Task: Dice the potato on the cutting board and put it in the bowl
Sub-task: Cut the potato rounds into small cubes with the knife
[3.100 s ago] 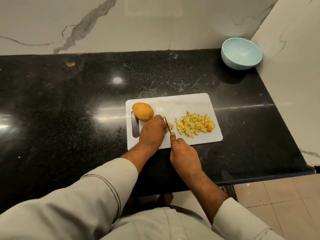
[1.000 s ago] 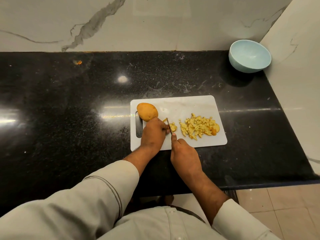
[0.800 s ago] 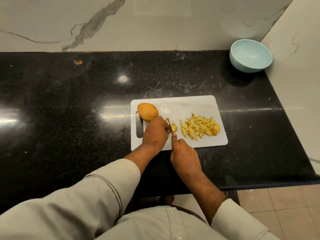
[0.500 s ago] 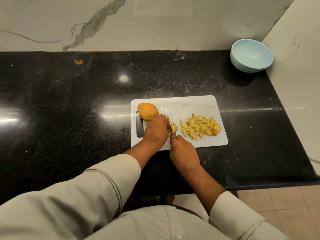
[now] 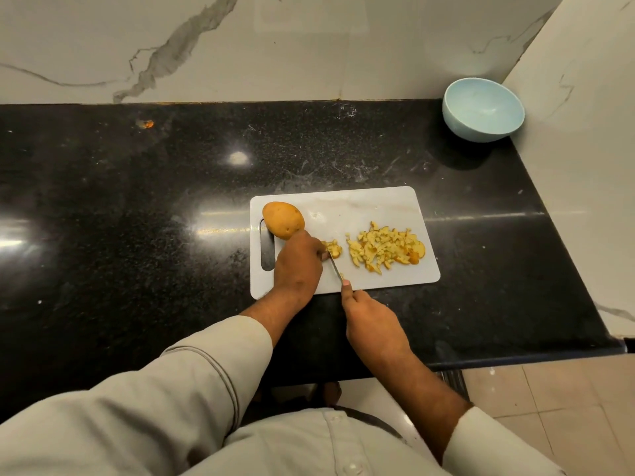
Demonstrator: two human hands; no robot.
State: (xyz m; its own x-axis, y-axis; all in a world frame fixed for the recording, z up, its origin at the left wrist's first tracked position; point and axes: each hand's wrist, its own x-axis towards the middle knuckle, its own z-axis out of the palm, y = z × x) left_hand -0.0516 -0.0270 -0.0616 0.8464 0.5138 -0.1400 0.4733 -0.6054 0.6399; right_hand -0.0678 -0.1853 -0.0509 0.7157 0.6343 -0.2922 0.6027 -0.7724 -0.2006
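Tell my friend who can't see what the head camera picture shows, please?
A person's right hand slices potato with a knife while the left hand steadies it on a white cutting board, beside a diced pile and a whole potato. A blue bowl waits empty.

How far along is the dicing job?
Done: a pile of diced potato lies on the cutting board. In hand: the right hand holds the knife at a small piece that the left hand steadies. Left: a whole potato is uncut, and the bowl holds nothing yet.
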